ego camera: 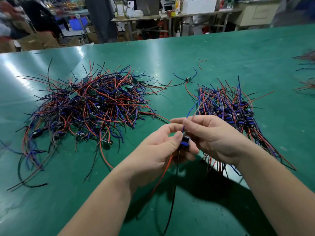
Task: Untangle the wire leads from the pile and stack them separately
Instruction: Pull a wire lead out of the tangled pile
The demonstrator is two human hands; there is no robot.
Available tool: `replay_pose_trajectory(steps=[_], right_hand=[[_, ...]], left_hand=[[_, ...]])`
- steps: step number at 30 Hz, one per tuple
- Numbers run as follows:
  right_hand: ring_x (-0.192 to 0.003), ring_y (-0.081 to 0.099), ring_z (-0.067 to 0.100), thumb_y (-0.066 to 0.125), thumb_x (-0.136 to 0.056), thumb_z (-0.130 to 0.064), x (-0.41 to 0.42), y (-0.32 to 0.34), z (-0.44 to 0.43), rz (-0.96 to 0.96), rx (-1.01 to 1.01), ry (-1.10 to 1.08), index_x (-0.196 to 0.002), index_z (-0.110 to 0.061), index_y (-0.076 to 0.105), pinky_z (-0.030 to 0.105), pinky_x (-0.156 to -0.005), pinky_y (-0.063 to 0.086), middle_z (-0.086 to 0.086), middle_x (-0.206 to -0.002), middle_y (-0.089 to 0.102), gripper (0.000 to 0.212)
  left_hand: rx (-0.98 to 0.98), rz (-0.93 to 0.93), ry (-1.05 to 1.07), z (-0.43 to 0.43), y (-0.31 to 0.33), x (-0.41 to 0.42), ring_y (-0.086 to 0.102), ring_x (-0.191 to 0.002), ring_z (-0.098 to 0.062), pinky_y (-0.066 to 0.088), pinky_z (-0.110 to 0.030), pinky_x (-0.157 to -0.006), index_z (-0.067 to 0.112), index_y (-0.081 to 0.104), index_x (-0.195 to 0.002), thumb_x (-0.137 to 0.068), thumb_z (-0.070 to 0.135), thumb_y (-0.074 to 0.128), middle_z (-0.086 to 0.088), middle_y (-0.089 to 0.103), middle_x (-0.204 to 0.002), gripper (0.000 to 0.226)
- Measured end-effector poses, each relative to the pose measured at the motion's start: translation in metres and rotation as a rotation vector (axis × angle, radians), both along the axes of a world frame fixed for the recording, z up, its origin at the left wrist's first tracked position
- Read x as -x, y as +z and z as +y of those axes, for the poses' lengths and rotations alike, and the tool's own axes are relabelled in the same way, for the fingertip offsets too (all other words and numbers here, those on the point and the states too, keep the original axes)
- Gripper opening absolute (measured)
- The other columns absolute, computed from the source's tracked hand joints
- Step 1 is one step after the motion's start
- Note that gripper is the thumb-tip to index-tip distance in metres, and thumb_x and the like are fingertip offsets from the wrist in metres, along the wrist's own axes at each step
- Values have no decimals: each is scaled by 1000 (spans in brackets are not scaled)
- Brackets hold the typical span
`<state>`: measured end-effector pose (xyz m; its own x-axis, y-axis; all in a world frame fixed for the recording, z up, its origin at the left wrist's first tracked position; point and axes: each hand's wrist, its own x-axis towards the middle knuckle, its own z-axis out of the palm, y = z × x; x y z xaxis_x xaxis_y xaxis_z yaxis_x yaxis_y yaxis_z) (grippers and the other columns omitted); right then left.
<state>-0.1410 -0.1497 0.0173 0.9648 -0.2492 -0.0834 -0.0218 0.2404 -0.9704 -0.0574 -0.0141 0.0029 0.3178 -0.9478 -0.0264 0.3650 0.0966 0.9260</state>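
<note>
Pinching a wire lead (164,171) together, left hand (157,147) grips its blue module (184,142), right hand (215,137) its wires (190,110).

The table (238,53) has a smooth green covering with a soft sheen that throws back pale streaks of light. The wires of the tangled pile (85,106) and the sorted stack (230,108) have smooth, faintly glossy plastic insulation in red, blue and black. Small matt green circuit boards (73,95) lie among them. The held wire lead (185,142) carries a shiny black and blue plastic part. Brown cardboard boxes (34,41) behind look matt.
</note>
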Motion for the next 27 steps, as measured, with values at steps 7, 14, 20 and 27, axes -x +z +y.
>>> replay_pose_trajectory(steps=[7,14,20,27], right_hand=[[-56,51,14,72,-59,-20,1,-3,-8,55,100,-83,-64,-11,74,18,-51,41,7,-63,63,11],[-44,51,6,72,-57,-15,4,2,-21,106,166,-211,-65,-9,67,14,-43,39,1,-52,60,12],[-42,51,4,70,-63,-21,10,14,-44,0,-10,-561,-69,-6,61,12,-40,41,-2,-50,57,18],[-33,40,4,61,-90,-22,10,16,-47,-13,-120,-685,-74,-11,63,11,-34,29,-3,-43,51,19]], left_hand=[[-125,-11,-3,-3,-6,7,70,-66,-14,54,-21,-62,5,48,-110,-79,26,55,-5,74,-86,39],[-187,-47,-33,-6,-4,10,70,-68,-12,52,-17,-60,14,58,-89,-80,35,55,-5,74,-80,23],[-205,-27,-226,2,-1,11,71,-77,-14,53,-19,-66,13,56,-92,-84,30,57,-6,74,-88,18],[-254,-163,-304,7,0,10,65,-75,-6,47,-18,-69,17,66,-87,-88,17,59,-6,73,-97,7]])
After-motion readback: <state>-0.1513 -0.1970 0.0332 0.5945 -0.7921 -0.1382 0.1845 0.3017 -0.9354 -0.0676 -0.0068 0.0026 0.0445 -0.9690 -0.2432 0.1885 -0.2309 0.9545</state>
